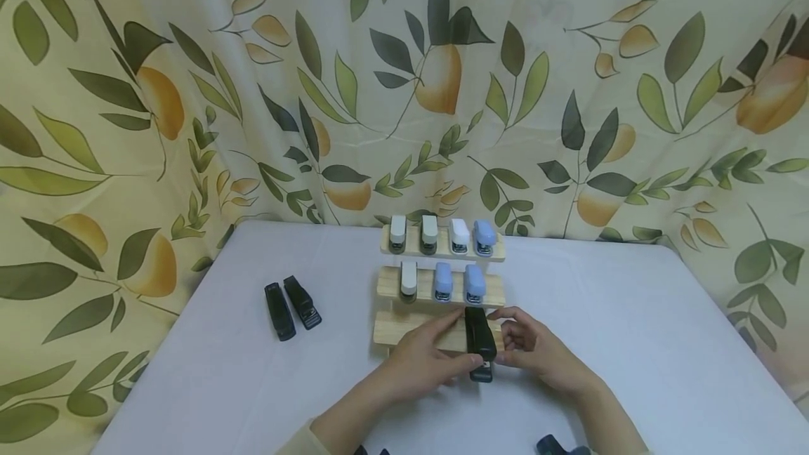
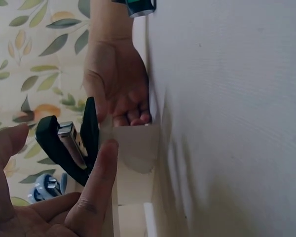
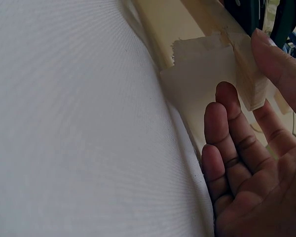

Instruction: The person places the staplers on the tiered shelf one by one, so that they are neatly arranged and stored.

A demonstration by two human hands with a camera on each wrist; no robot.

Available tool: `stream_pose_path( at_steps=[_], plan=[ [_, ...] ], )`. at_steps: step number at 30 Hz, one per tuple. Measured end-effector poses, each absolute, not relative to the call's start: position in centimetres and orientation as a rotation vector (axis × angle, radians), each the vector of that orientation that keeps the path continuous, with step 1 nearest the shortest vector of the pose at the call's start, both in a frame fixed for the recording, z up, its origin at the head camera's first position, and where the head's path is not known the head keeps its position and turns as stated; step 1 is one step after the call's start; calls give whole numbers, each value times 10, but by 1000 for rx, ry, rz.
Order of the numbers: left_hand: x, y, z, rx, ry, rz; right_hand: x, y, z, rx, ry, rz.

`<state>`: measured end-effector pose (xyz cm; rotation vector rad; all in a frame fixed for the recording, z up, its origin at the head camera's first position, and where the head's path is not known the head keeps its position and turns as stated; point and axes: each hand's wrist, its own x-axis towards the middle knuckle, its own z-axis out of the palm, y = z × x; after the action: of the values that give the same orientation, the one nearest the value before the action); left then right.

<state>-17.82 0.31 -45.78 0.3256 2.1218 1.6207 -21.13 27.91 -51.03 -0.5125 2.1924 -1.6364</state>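
Observation:
A black stapler (image 1: 479, 335) sits on the bottom step of a wooden tiered stand (image 1: 398, 328), its front end jutting past the step's edge. My left hand (image 1: 422, 362) is beside it on the left, with extended fingers near the stapler. In the left wrist view, the stapler (image 2: 64, 145) shows its metal inside, and one straight finger (image 2: 96, 177) lies along it. At the step's right end, my right hand (image 1: 537, 348) pinches the board (image 3: 249, 81) between thumb and index finger; its other fingers (image 3: 217, 123) curl loosely beneath.
Several small staplers in white, grey-green and blue line the top step (image 1: 499, 250) and the middle step (image 1: 496, 286). Left of the stand, two black staplers (image 1: 280, 311) lie side by side on the white-covered table (image 1: 221, 371). A leaf-and-fruit patterned curtain (image 1: 404, 90) hangs behind.

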Motion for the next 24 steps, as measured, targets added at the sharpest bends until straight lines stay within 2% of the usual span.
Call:
stream_pose_path(
  at_steps=[24],
  plan=[
    [-169,-69,-460,398,2218,1612,-213,281,-515,-556,2192,-1655]
  ],
)
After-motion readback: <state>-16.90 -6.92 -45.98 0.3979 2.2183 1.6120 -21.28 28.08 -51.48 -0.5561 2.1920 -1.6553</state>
